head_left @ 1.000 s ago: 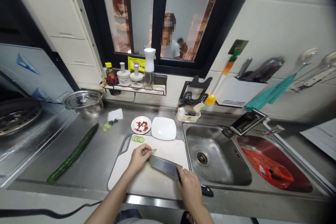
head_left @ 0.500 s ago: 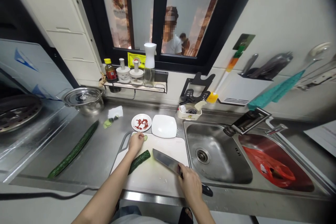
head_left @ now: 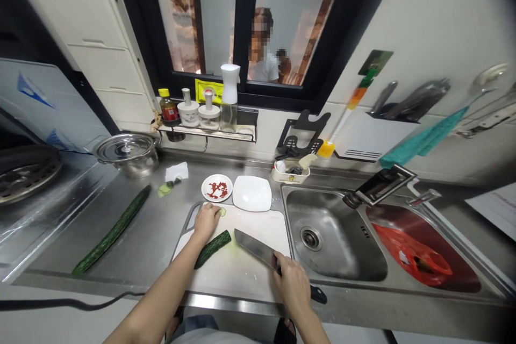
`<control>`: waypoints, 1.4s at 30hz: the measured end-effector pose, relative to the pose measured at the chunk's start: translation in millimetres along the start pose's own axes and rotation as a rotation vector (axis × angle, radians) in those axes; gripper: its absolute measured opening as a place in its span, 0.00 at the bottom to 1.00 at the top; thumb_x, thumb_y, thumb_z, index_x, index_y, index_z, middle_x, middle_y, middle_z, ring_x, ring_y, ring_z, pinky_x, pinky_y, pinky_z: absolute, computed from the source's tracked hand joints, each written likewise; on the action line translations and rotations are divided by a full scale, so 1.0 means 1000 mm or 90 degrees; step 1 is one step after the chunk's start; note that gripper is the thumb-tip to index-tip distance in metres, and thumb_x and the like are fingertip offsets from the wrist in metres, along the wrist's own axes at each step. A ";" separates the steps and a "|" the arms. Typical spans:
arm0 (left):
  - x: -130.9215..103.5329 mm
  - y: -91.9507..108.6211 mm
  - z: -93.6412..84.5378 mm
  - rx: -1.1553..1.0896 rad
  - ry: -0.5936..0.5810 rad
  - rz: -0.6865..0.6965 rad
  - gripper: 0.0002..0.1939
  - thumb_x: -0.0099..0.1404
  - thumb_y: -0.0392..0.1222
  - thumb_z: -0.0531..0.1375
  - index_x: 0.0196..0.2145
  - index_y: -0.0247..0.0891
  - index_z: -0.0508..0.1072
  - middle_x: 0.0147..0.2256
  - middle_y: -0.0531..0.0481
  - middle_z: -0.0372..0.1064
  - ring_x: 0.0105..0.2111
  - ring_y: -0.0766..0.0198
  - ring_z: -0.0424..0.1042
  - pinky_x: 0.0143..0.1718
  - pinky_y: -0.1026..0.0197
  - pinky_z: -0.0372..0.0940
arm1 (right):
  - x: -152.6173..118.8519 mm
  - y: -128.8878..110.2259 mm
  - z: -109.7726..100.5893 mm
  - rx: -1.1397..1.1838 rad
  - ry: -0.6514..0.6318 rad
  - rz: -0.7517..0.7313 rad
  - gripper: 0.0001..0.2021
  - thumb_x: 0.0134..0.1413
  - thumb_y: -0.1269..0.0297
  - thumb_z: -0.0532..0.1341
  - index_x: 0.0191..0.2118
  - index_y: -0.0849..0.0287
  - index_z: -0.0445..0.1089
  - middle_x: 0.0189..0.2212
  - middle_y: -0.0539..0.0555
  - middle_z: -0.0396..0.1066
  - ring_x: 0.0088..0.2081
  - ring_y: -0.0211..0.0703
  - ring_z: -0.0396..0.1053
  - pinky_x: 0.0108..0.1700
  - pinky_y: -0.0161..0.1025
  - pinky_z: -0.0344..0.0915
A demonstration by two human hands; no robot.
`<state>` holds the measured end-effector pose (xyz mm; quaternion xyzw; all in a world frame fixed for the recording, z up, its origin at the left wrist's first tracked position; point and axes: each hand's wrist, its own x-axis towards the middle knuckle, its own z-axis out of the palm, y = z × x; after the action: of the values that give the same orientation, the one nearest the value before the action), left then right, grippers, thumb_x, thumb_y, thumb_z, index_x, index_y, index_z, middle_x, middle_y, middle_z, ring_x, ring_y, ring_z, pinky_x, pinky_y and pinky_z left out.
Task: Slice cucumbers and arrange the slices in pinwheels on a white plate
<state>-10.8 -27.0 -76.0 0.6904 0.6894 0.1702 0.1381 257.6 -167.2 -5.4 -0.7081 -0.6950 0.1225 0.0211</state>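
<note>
At the top left of the white cutting board [head_left: 258, 279], my left hand [head_left: 207, 221] has its fingers drawn together at a thin cucumber slice [head_left: 223, 212]. Below that wrist lies a cut piece of cucumber [head_left: 213, 248], its dark skin upward. My right hand [head_left: 293, 282] grips a kitchen knife [head_left: 255, 248] by its black handle. The blade points up and left, low over the board, near the cut end of the cucumber; I cannot tell if it touches the board. Behind the board are a white plate [head_left: 252, 193] and a small dish [head_left: 206, 184] of chopped red pieces.
A whole cucumber [head_left: 113, 234] lies on the steel counter at left, with peelings [head_left: 164, 190] and a lidded pot [head_left: 133, 158] behind. At right, a double sink [head_left: 334, 247] holds a red plastic bag [head_left: 415, 258]. A seasoning shelf [head_left: 207, 133] hangs below the window.
My left hand has shifted slightly at the top left of the board, by the slice. My right hand and the knife stay in almost the same place.
</note>
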 end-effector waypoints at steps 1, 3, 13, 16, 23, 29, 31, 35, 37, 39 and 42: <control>0.000 0.000 0.001 0.006 0.000 0.002 0.13 0.65 0.40 0.54 0.40 0.42 0.78 0.38 0.45 0.71 0.44 0.57 0.65 0.45 0.59 0.57 | 0.000 -0.001 -0.001 -0.001 -0.002 0.002 0.19 0.54 0.74 0.53 0.50 0.55 0.71 0.43 0.54 0.75 0.44 0.44 0.70 0.46 0.36 0.59; 0.000 -0.001 0.002 0.010 -0.001 0.004 0.13 0.65 0.40 0.54 0.40 0.42 0.78 0.38 0.45 0.71 0.44 0.57 0.65 0.46 0.59 0.57 | 0.001 -0.002 -0.001 -0.003 -0.007 0.008 0.19 0.55 0.73 0.53 0.50 0.55 0.71 0.44 0.55 0.75 0.44 0.44 0.70 0.46 0.36 0.59; -0.011 0.003 -0.004 -0.157 0.057 -0.032 0.13 0.64 0.42 0.55 0.42 0.40 0.77 0.42 0.46 0.73 0.44 0.57 0.68 0.48 0.58 0.60 | 0.001 -0.006 -0.001 0.026 -0.036 0.050 0.16 0.57 0.69 0.53 0.47 0.54 0.72 0.42 0.55 0.75 0.44 0.43 0.71 0.42 0.34 0.59; -0.028 0.008 -0.012 -0.230 0.067 -0.029 0.13 0.64 0.44 0.55 0.41 0.40 0.77 0.43 0.46 0.73 0.43 0.57 0.69 0.48 0.57 0.62 | 0.001 -0.010 -0.003 0.038 -0.045 0.071 0.14 0.59 0.65 0.52 0.45 0.52 0.73 0.37 0.53 0.76 0.38 0.43 0.72 0.36 0.33 0.58; -0.075 0.015 -0.021 -0.230 -0.007 0.086 0.14 0.65 0.47 0.54 0.40 0.42 0.77 0.40 0.45 0.74 0.43 0.56 0.70 0.47 0.54 0.62 | 0.004 -0.022 0.000 0.118 -0.078 0.073 0.15 0.62 0.65 0.48 0.41 0.53 0.73 0.34 0.52 0.77 0.36 0.41 0.72 0.33 0.32 0.55; -0.086 0.012 -0.013 -0.184 -0.008 0.139 0.13 0.66 0.43 0.53 0.42 0.43 0.76 0.37 0.46 0.72 0.39 0.58 0.70 0.43 0.56 0.63 | 0.012 -0.043 0.005 0.146 -0.149 0.011 0.15 0.63 0.67 0.47 0.37 0.58 0.71 0.34 0.54 0.76 0.38 0.41 0.72 0.33 0.33 0.53; -0.086 0.011 -0.010 -0.176 0.005 0.149 0.12 0.66 0.43 0.53 0.42 0.43 0.76 0.37 0.46 0.72 0.38 0.58 0.69 0.42 0.57 0.64 | 0.014 -0.049 0.004 0.149 -0.155 0.001 0.15 0.64 0.67 0.47 0.38 0.59 0.71 0.36 0.55 0.76 0.39 0.42 0.72 0.34 0.33 0.53; -0.087 0.007 -0.006 -0.163 0.028 0.164 0.13 0.66 0.43 0.53 0.44 0.44 0.75 0.37 0.46 0.72 0.38 0.58 0.70 0.41 0.57 0.64 | 0.018 -0.054 0.001 0.135 -0.157 -0.007 0.14 0.64 0.65 0.48 0.40 0.60 0.70 0.37 0.57 0.76 0.40 0.43 0.71 0.36 0.33 0.54; -0.088 0.005 -0.005 -0.161 0.034 0.175 0.13 0.67 0.43 0.53 0.44 0.44 0.75 0.37 0.46 0.72 0.38 0.58 0.70 0.40 0.57 0.65 | 0.020 -0.055 -0.001 0.125 -0.158 -0.009 0.14 0.64 0.65 0.48 0.41 0.60 0.70 0.37 0.57 0.75 0.41 0.43 0.71 0.36 0.33 0.54; -0.089 0.004 -0.003 -0.165 0.039 0.190 0.13 0.67 0.43 0.53 0.44 0.44 0.75 0.37 0.46 0.72 0.38 0.58 0.70 0.40 0.57 0.65 | 0.021 -0.055 -0.001 0.120 -0.164 -0.010 0.13 0.63 0.65 0.49 0.41 0.60 0.70 0.37 0.57 0.75 0.41 0.44 0.71 0.36 0.33 0.54; -0.090 0.003 -0.002 -0.171 0.048 0.207 0.13 0.67 0.43 0.53 0.44 0.44 0.75 0.36 0.45 0.72 0.38 0.58 0.70 0.39 0.57 0.66 | 0.023 -0.056 -0.001 0.115 -0.170 -0.012 0.13 0.63 0.65 0.49 0.41 0.60 0.70 0.37 0.58 0.75 0.41 0.44 0.71 0.35 0.34 0.54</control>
<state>-8.3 -116.6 -77.5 0.7611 0.5448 0.3062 0.1736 203.5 -142.5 3.6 -0.6743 -0.6844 0.2772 -0.0064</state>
